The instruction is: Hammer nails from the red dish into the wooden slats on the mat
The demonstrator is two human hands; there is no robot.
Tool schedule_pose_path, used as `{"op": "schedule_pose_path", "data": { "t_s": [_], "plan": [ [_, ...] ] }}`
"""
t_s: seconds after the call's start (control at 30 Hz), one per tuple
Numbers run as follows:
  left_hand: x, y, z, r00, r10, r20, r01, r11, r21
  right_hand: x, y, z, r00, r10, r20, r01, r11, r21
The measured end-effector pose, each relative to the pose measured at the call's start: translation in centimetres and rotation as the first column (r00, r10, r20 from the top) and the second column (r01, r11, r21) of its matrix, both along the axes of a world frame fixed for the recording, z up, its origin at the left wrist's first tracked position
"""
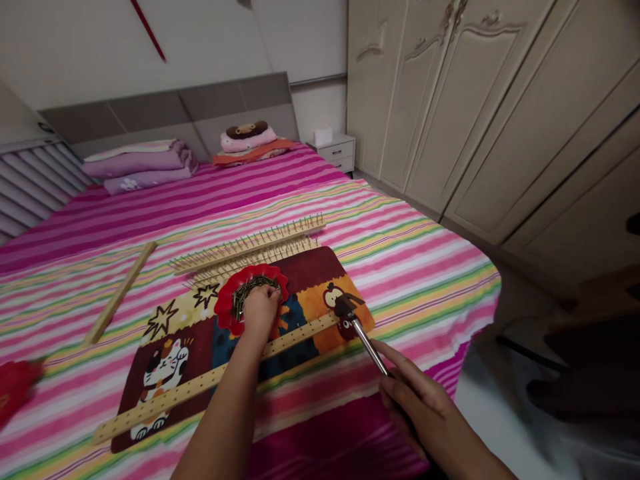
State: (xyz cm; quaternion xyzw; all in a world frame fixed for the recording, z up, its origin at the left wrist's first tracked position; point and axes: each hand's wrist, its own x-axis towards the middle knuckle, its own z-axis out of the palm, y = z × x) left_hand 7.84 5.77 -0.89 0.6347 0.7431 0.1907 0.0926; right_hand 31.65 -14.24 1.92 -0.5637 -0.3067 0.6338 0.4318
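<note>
My left hand (261, 308) reaches into a red scalloped bowl (226, 293) of loose nails (241, 298). Its fingers are curled together, and whatever is between them is hidden. In my right hand (417, 393) is a hammer (369, 347), gripped by its handle, with a shiny metal shaft and dark head. That head lies over the right end of a pale wooden strip (200, 382) dotted with small holes. The strip runs slantwise across a colourful mat (200, 333) with a cat picture. The bowl stands on this mat, just beyond the strip.
Beyond the bowl lie wooden strips (250, 248) bristling with upright nails. Another plain strip (123, 291) is at left, and a red object (17, 390) sits at the left edge. Everything rests on a striped bed (425, 267). Wardrobes (450, 100) line the right side.
</note>
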Motion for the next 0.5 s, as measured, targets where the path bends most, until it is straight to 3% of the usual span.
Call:
{"op": "schedule_pose_path", "data": {
  "t_s": [0.1, 0.27, 0.5],
  "plan": [
    [0.7, 1.4, -0.2, 0.999, 0.045, -0.013, -0.046, 0.991, -0.123, 0.1, 0.0, -0.2, 1.0, 0.006, -0.021, -0.006, 1.0, 0.003],
    [0.4, 2.8, 0.1, 0.999, 0.046, 0.03, -0.039, 0.98, -0.194, 0.2, 0.1, -0.2, 1.0, -0.01, -0.013, 0.011, 1.0, 0.01],
    [0.1, 3.8, -0.5, 0.978, 0.062, 0.198, -0.029, 0.986, -0.166, 0.2, -0.1, -0.3, 0.999, 0.027, 0.018, -0.027, 1.0, 0.009]
  ]
}}
